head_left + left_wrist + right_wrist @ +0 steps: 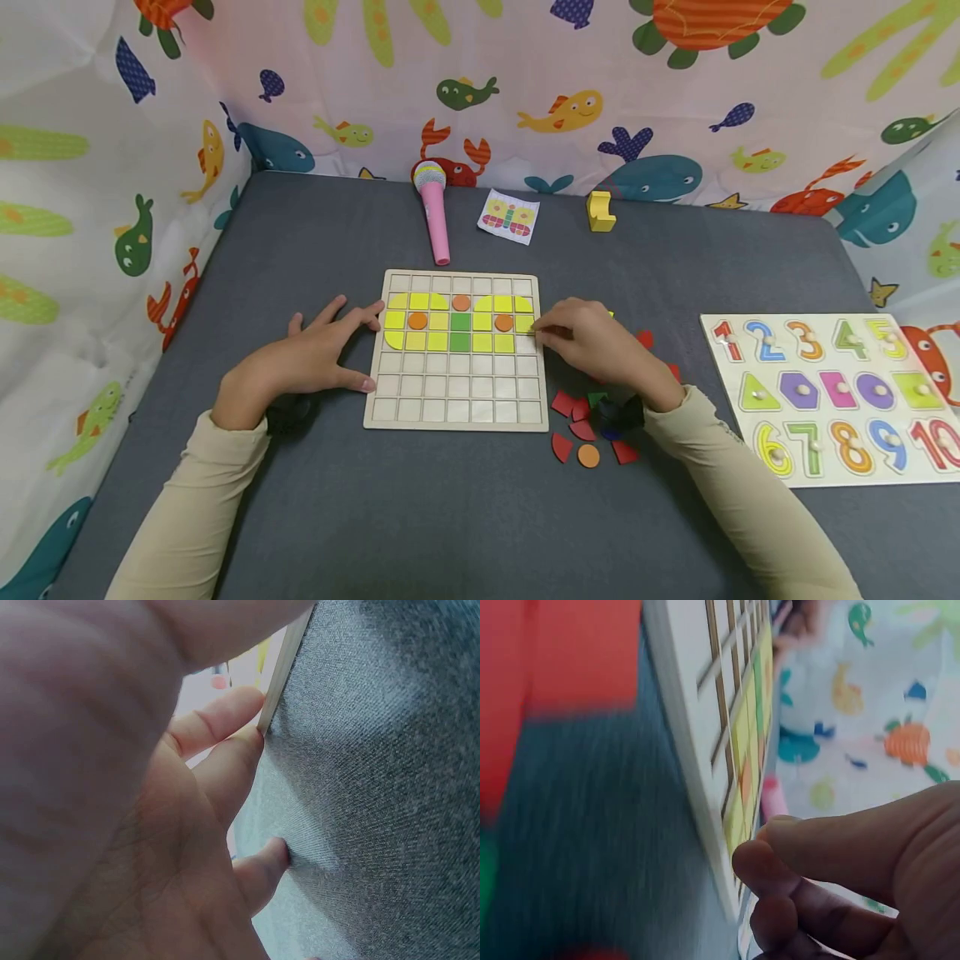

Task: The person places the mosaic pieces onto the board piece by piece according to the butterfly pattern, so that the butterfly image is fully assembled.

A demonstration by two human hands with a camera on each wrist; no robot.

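A square wooden grid board (412, 387) lies on the table, its upper rows filled with yellow, green and orange tiles (460, 331). My left hand (303, 358) rests at its left side, fingers spread, with forefinger and thumb touching the edge; the left wrist view shows fingertips (244, 712) against the board's side (281, 675). At the right edge, beside the yellow tiles, is my right hand (588, 337). Its thumb (810, 836) and forefinger come together in the right wrist view. Whether a tile sits between them is hidden.
Loose red pieces (562, 404) and an orange disc (588, 456) lie below my right hand. A number puzzle (761, 437) stands at the right. Behind the board are a pink toy microphone (435, 221), a butterfly picture card (510, 217) and a yellow block (600, 212).
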